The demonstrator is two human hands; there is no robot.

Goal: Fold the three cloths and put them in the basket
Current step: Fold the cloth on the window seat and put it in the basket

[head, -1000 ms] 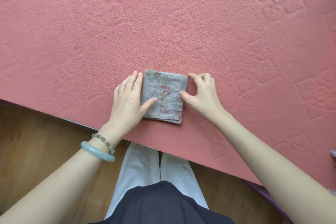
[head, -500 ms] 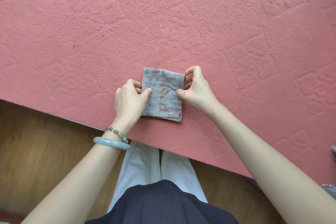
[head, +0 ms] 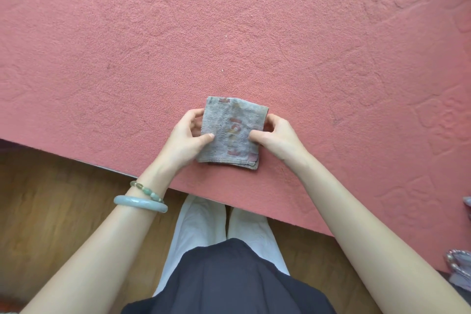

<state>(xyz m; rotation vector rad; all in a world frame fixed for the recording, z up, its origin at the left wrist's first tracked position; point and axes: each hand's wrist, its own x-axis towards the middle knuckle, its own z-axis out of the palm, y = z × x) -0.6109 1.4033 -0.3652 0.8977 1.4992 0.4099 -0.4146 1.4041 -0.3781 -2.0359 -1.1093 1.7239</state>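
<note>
A grey cloth (head: 233, 130) with faded red print is folded into a small square near the front edge of the pink table cover (head: 229, 33). My left hand (head: 187, 137) grips its left edge, thumb on top and fingers curled under. My right hand (head: 276, 136) pinches its right edge the same way. The cloth's left side looks slightly raised off the cover. No other cloth is in view.
The table's front edge runs diagonally from the left down to the right, with wooden floor (head: 51, 211) below it. A purple woven object (head: 460, 266), perhaps a basket rim, shows at the far right edge.
My hands went from resting flat beside the cloth to curling around its left and right edges. Both hands now hold it, and it has shifted slightly toward me.
</note>
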